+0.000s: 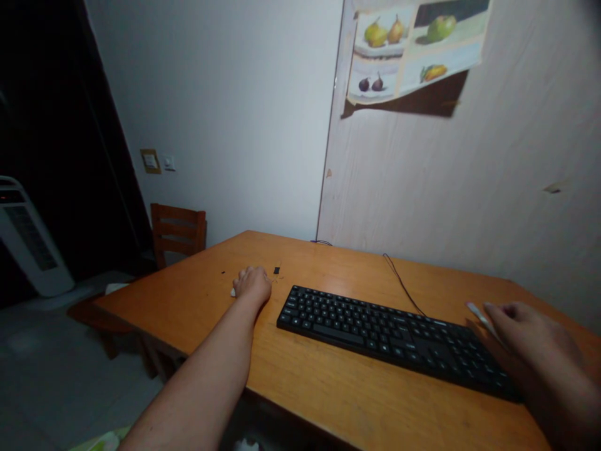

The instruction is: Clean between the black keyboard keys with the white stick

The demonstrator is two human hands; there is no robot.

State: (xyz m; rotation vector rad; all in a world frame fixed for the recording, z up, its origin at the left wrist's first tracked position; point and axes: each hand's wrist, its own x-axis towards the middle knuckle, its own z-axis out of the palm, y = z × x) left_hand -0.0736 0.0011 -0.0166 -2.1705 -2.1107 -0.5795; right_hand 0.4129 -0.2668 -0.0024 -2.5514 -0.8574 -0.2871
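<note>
On the left part of the table, my left hand rests with its fingers curled down. A small bit of something white shows at their edge, but most of it is hidden and I cannot make out its kind. My right hand is raised by the right end of a black keyboard, closed around a thin white stick that points up and to the left. The keyboard lies flat between my hands. Close to my left hand lies a small dark square piece, with thin strands around it.
The wooden table spans the middle. A cable runs from the keyboard's back edge. Another tiny dark bit lies farther left. A wooden chair stands beyond the left edge, and a white upright appliance on the floor.
</note>
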